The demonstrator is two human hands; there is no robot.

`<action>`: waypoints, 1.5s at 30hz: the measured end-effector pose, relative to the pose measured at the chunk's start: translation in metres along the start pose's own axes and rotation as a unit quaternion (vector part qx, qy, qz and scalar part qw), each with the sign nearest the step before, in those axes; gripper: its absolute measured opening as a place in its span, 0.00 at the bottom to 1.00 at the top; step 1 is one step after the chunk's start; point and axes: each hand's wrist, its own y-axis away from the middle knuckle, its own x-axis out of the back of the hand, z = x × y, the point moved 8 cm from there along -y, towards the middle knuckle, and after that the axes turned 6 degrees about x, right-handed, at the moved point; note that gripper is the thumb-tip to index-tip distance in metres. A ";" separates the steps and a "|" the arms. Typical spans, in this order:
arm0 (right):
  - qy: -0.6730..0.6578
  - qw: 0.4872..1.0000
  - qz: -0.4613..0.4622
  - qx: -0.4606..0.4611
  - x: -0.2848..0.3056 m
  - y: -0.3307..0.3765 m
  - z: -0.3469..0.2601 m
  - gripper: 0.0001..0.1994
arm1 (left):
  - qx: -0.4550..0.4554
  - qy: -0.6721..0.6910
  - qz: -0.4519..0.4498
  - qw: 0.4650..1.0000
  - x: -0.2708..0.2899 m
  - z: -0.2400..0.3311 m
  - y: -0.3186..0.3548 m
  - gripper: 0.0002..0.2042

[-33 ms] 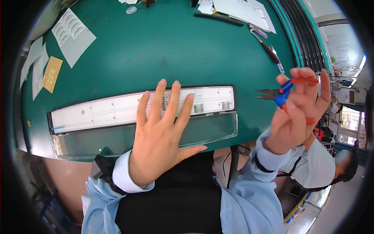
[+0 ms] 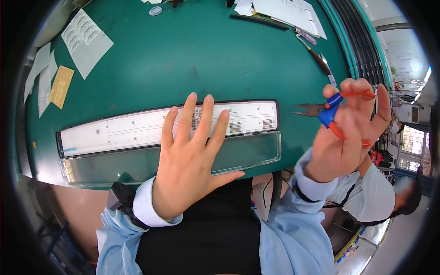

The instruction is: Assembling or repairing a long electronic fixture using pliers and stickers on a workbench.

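My left hand (image 2: 187, 158) lies palm down with fingers spread, its fingertips over a long narrow case. That case (image 2: 146, 120) has a dark frame and a white, line-marked inside. Its clear lid (image 2: 247, 152) is folded open toward me. Small groups of thin dark needle-like pieces (image 2: 234, 127) lie at the case's right end, and a small blue strip (image 2: 68, 150) at its left end. Raised at the right, my right hand (image 2: 343, 137) grips pliers (image 2: 331, 114) with red and blue handles. Their dark, pointed jaws face left and touch nothing.
Papers (image 2: 87, 43) and a yellow card (image 2: 62, 87) lie at the left of the green table (image 2: 151, 59). At the far right are a black rod (image 2: 259, 21), white sheets (image 2: 293, 16) and a brown-handled tool (image 2: 320, 62). Another person (image 2: 371, 195) sits at the right.
My right hand has shifted slightly left with the pliers, and their jaws look closer together. My left hand stays in place on the case.
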 end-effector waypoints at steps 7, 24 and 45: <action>-0.072 0.997 -0.002 0.037 -0.042 0.025 0.025 0.28 | 0.004 0.021 -0.009 1.000 -0.002 -0.001 -0.003 0.47; 0.000 0.996 -0.060 0.063 -0.059 0.031 0.024 0.28 | 0.012 0.025 -0.028 0.999 -0.003 -0.002 -0.005 0.47; 0.019 0.997 -0.081 0.003 -0.059 0.033 0.022 0.28 | -0.006 0.049 -0.024 0.999 -0.003 -0.002 -0.003 0.45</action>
